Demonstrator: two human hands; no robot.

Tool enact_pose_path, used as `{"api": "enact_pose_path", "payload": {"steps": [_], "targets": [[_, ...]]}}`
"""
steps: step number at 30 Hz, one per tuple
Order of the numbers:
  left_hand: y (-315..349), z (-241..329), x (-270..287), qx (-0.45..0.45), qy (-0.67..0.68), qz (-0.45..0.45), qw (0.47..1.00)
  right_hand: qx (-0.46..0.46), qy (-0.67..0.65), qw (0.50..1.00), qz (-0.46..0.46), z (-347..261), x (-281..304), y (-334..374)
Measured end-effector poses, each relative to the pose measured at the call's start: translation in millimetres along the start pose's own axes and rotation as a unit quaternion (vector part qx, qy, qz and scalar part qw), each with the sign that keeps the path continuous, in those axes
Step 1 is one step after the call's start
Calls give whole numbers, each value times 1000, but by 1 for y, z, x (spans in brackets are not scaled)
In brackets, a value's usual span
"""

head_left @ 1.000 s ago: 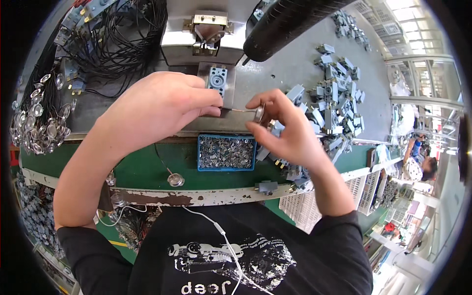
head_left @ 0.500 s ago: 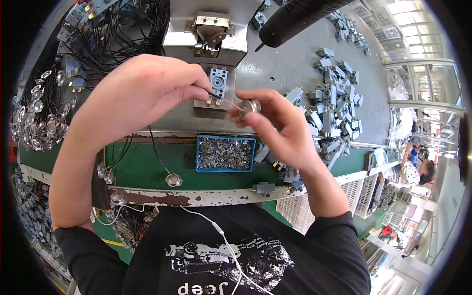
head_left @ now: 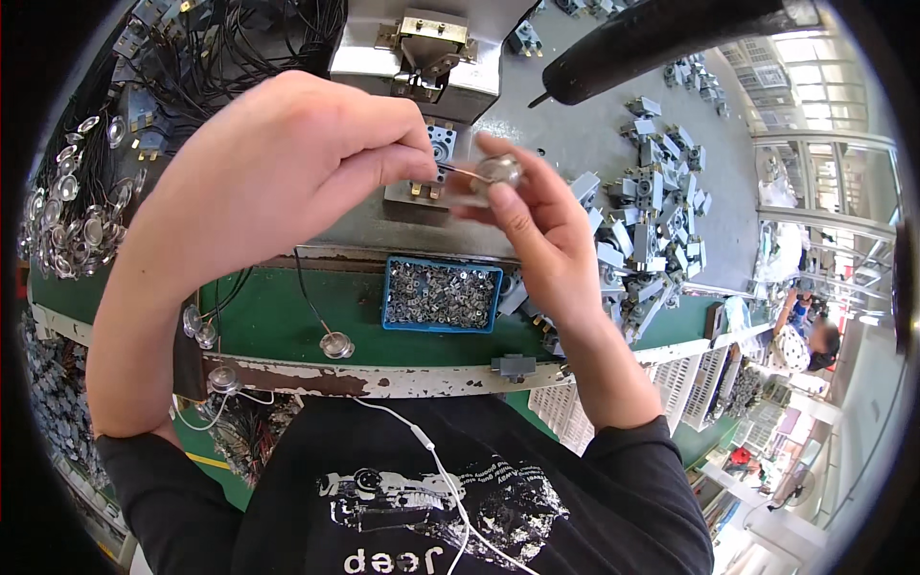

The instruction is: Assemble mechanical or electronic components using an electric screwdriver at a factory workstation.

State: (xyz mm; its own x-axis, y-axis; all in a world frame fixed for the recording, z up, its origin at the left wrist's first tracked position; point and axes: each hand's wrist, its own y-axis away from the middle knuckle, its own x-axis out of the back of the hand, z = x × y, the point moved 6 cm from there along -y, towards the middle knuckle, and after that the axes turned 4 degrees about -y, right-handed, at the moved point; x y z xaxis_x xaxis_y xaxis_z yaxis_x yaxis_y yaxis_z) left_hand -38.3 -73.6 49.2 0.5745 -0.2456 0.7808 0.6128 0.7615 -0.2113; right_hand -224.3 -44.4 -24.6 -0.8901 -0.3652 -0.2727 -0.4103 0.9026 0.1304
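My left hand (head_left: 331, 144) is closed, its thumb and forefinger pinching a dark wire (head_left: 445, 168) whose thin end runs to the right. A round silver metal disc-shaped part (head_left: 501, 171) sits between the thumb and fingers of my right hand (head_left: 551, 225), where the wire meets it. Motion smears part of the right fingers. Just behind both hands, a grey-blue block (head_left: 441, 142) with brass terminals rests on a metal plate (head_left: 407, 195); my left hand partly covers it.
Beyond the hands stands a metal press (head_left: 431, 48). A dark rod-shaped tool (head_left: 661, 48) hangs at upper right. Nearer me is a blue tray (head_left: 385, 297) of small metal pieces. Grey blocks (head_left: 652, 211) lie in heaps rightward; wired discs (head_left: 86, 211) pile up at left.
Both hands have shifted slightly away from me, the left one also rightward. The disc has tilted in my right hand and moved up. The whole view has shifted a little.
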Motion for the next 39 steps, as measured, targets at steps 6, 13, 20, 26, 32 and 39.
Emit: {"api": "enact_pose_path", "payload": {"steps": [6,13,20,26,32,39], "targets": [[14,-9,-38,23,188,-1,982,198,-27,977,70,-25,-13,11],[18,7,-22,-92,-41,34,994,-155,116,977,-85,-29,-3,-2],[20,3,-25,-55,121,70,989,-4,39,999,-23,-24,-4,22],[21,-2,-27,-60,120,83,987,-5,-12,1000,-23,-18,-5,21],[20,-4,-29,-92,134,76,984,-58,-9,995,-76,-15,2,2],[30,-6,-45,-235,68,-34,969,-204,118,893,-383,4,-20,-37]]}}
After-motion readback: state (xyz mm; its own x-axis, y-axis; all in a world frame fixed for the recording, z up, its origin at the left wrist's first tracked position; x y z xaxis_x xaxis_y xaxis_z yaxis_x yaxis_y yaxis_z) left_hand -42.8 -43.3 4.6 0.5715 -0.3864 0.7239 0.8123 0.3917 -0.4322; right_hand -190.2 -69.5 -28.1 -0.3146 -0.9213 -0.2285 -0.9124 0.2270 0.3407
